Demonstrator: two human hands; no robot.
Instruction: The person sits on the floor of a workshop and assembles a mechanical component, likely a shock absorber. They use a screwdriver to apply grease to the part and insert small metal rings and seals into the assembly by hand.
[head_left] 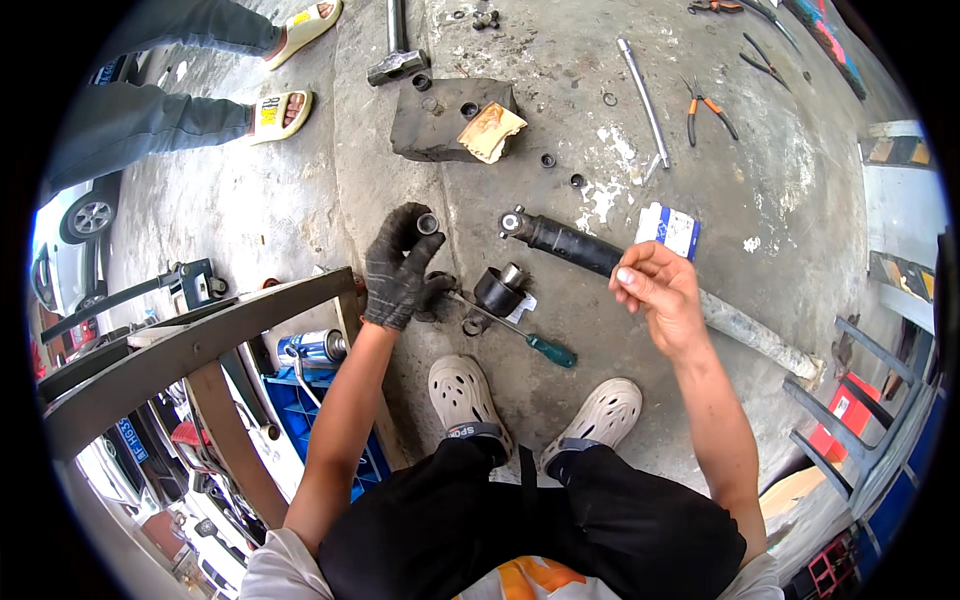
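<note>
My left hand [398, 268], in a dark work glove, pinches a small round bearing cup [428, 223], its open end facing up. My right hand [660, 290] is bare, its thumb and fingers pressed together; whatever they hold is too small to make out. Beneath it on the floor lies a drive shaft [575, 245], black at the yoke end and bare grey further along. Between my hands are a black cylindrical socket-like sleeve [497, 292] and a screwdriver [551, 350] with a green handle. A blue-and-white box [668, 232] lies just beyond my right hand.
A dark block [420, 120] carries a torn tan piece [491, 132] and small cups. A hammer [398, 66], a steel bar [645, 105] and orange-handled pliers [708, 112] lie further off. Another person's sandalled foot [280, 117] stands at left. A metal frame [200, 345] borders my left arm.
</note>
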